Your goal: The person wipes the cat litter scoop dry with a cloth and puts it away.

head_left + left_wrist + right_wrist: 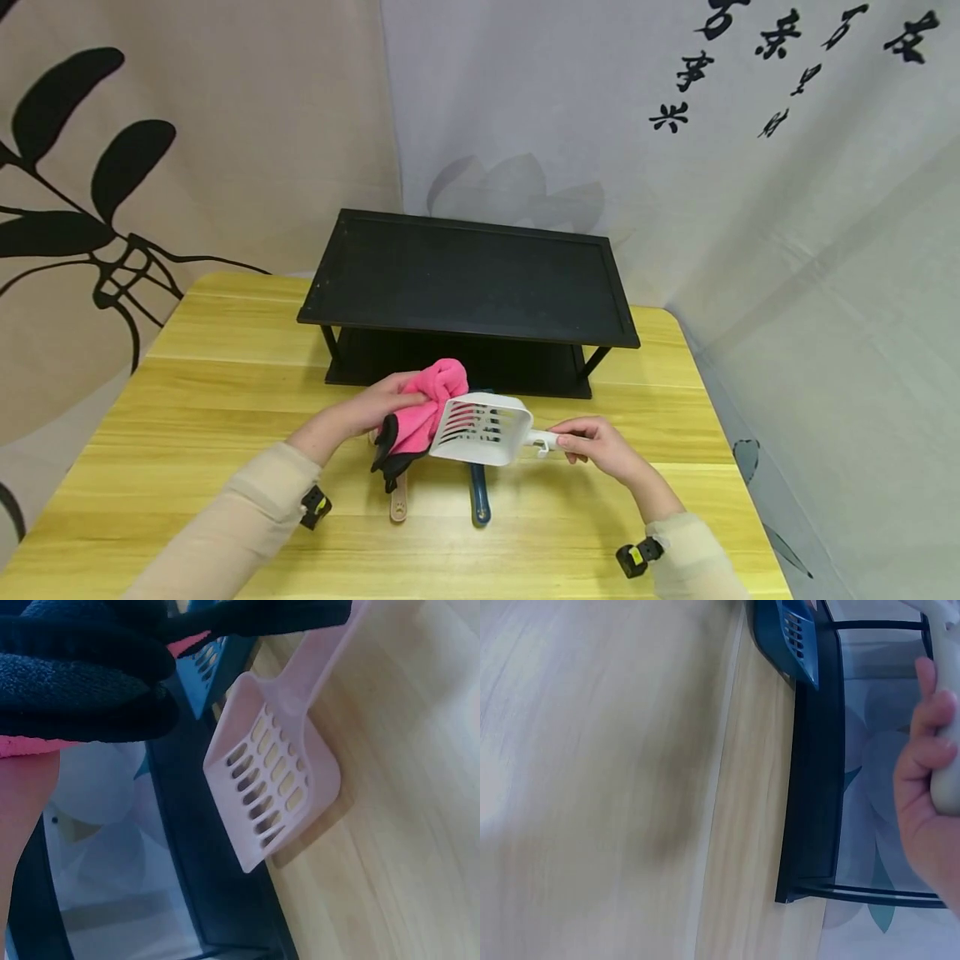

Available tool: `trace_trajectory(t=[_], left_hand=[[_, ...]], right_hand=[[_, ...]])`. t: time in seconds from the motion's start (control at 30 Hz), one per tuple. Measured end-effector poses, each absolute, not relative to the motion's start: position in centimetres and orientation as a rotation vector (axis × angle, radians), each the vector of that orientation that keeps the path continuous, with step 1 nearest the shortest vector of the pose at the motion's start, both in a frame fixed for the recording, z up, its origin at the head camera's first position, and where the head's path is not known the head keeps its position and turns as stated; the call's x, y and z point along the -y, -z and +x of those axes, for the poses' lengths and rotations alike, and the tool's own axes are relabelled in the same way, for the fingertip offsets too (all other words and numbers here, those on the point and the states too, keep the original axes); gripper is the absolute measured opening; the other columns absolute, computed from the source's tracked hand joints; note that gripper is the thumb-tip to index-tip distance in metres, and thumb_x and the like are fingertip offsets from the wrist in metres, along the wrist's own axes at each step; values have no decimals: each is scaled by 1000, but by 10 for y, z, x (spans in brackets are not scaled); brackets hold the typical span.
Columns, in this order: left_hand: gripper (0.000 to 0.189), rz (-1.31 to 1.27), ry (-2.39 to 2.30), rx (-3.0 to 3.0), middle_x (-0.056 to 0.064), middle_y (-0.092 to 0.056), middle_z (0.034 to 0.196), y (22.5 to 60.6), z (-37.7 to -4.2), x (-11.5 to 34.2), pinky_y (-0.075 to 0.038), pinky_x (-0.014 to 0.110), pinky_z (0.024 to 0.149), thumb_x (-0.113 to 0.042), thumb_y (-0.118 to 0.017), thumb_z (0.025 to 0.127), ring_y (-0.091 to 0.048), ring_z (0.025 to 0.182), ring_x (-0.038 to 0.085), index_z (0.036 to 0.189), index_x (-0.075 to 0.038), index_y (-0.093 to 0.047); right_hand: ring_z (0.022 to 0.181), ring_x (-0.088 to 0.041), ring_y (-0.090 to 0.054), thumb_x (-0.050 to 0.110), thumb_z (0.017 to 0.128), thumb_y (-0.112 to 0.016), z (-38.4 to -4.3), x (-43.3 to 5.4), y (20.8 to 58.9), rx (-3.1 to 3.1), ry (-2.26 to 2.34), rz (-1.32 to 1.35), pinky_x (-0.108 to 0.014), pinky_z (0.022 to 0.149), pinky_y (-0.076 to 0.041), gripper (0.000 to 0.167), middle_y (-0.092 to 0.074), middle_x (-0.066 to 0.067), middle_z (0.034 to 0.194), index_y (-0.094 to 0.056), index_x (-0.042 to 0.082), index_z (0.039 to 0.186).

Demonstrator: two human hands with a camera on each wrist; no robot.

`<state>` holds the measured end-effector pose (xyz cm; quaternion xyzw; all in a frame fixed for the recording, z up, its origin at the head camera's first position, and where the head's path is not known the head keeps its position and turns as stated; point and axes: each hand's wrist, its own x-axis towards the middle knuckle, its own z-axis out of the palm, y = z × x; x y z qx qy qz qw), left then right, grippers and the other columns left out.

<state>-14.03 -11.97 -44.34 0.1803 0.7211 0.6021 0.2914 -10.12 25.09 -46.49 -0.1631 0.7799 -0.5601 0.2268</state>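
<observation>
My left hand grips a bunched pink cloth with black edging, held over the table. My right hand holds a white slotted litter scoop by the end of its handle, and the scoop's head overlaps the cloth's right side in the head view. Below them lie two more litter scoops. The pink scoop has its head at the black shelf's front edge, its handle towards me. To its right lies the blue scoop, also handle towards me; its head is mostly hidden in the head view.
A black two-tier shelf stands at the back of the wooden table. Behind it hangs a pale curtain with black leaf and writing prints. A small black camera sits at each wrist.
</observation>
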Motion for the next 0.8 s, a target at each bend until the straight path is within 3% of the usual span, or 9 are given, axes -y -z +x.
trace_trajectory(t=[0.27, 0.43, 0.8], left_hand=[[36, 498, -1593, -2093, 14, -57, 108, 431, -142, 126, -48, 20, 79, -12, -58, 90, -52, 91, 15, 122, 2, -53], [30, 494, -1589, -2252, 14, -61, 101, 425, -143, 127, -48, 22, 73, -8, -63, 85, -53, 86, 20, 113, -1, -59], [29, 482, -1566, -2258, 14, -61, 99, 428, -137, 132, -49, 22, 71, -10, -62, 86, -54, 83, 16, 113, 0, -58]], right_hand=[[56, -5, -50, 17, 94, -56, -100, -259, 464, -2151, 1586, -398, -19, 51, -38, 37, -66, 13, 75, -57, -16, 112], [56, -4, -51, 16, 95, -53, -99, -262, 461, -2108, 1626, -352, -17, 51, -38, 39, -71, 8, 82, -54, -18, 114], [54, -3, -50, 15, 96, -52, -100, -260, 457, -2114, 1678, -292, -16, 50, -38, 38, -70, 6, 79, -54, -17, 115]])
